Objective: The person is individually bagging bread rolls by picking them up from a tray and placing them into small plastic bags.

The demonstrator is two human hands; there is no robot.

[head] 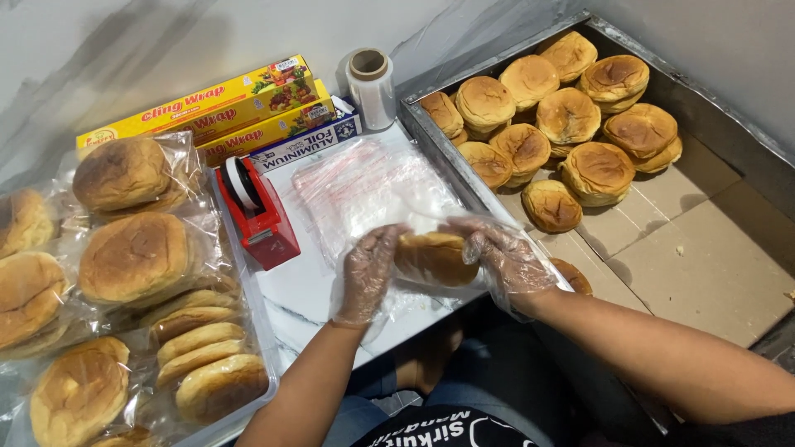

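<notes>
Both my hands wear thin clear plastic gloves. My left hand [367, 273] and my right hand [507, 261] hold a golden-brown bun [432, 257] between them, over the front edge of the white marbled counter [302, 290]. The bun looks partly inside a clear plastic bag, with a stack of clear plastic bags [364, 186] lying just behind it on the counter.
A metal tray [712, 124] lined with cardboard on the right holds several unwrapped buns [571, 116]. A tray at left holds several bagged buns [132, 257]. A red tape dispenser [258, 211], boxes of wrap and foil [224, 108] and a clear tape roll [370, 87] stand behind.
</notes>
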